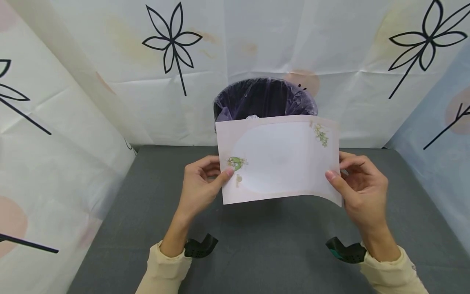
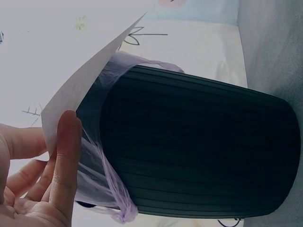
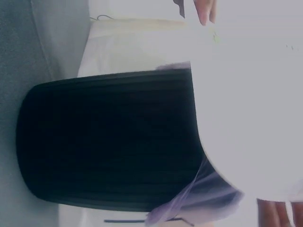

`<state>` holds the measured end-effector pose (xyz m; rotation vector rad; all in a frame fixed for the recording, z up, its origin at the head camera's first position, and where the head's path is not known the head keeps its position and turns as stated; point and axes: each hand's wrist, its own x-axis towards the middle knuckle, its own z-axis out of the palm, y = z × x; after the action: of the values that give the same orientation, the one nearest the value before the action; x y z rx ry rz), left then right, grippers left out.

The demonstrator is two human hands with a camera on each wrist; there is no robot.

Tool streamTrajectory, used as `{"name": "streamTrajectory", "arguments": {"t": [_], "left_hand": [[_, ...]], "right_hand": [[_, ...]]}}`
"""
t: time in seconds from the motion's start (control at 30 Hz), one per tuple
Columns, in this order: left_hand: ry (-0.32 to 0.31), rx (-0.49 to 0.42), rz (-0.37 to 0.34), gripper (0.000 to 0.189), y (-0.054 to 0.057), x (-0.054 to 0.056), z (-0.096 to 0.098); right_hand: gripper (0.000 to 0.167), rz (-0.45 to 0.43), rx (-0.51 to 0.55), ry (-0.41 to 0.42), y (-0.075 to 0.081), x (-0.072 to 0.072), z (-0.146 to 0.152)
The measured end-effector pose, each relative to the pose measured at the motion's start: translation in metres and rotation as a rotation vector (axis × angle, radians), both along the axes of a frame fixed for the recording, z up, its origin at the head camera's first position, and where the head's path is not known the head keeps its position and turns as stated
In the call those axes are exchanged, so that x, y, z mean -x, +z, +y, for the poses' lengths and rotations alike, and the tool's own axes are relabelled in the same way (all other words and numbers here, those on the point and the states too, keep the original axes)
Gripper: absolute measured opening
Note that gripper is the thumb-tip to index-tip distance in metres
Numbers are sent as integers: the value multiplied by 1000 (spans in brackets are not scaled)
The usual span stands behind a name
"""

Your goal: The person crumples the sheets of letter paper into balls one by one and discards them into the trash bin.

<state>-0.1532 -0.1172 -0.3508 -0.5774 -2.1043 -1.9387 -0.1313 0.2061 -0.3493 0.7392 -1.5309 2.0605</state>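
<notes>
A sheet of pale pink paper with a white oval and small green plant prints is stretched between both hands. My left hand pinches its left edge, thumb in front and fingers behind. At the other side, my right hand pinches the right edge between thumb and fingers. The sheet's lower right corner curls. Behind it stands a dark ribbed trash bin lined with a thin purple plastic bag. In the head view the paper hides most of the bin's body. A bit of whitish material shows inside the bin.
The bin stands at the back of a dark grey table. A white cloth backdrop with black flower drawings rises right behind it, and cloth walls flank both sides. Black straps with small devices sit on both wrists.
</notes>
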Motion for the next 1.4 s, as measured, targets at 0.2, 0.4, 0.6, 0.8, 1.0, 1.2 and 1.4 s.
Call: {"name": "streamTrajectory", "arguments": {"t": [0.2, 0.4, 0.6, 0.8, 1.0, 1.2, 1.4], "left_hand": [[-27, -43, 9, 23, 1, -2, 4], [-48, -28, 46, 23, 0, -2, 8], [-79, -13, 65, 23, -2, -4, 11], [-103, -3, 66, 27, -2, -7, 14], [-171, 7, 94, 43, -2, -7, 18], [-301, -38, 65, 44, -2, -5, 20], [-478, -94, 33, 46, -2, -4, 23]], "right_hand": [[37, 39, -169, 21, 3, -3, -6], [35, 50, -359, -2, 4, -6, -13], [34, 0, -393, 67, 5, -6, -17], [44, -58, -360, 148, 3, -3, -18], [48, -73, -374, 82, 1, -1, -23], [47, -40, -369, 40, -1, 1, -28], [45, -16, -323, -37, -1, 3, -33]]}}
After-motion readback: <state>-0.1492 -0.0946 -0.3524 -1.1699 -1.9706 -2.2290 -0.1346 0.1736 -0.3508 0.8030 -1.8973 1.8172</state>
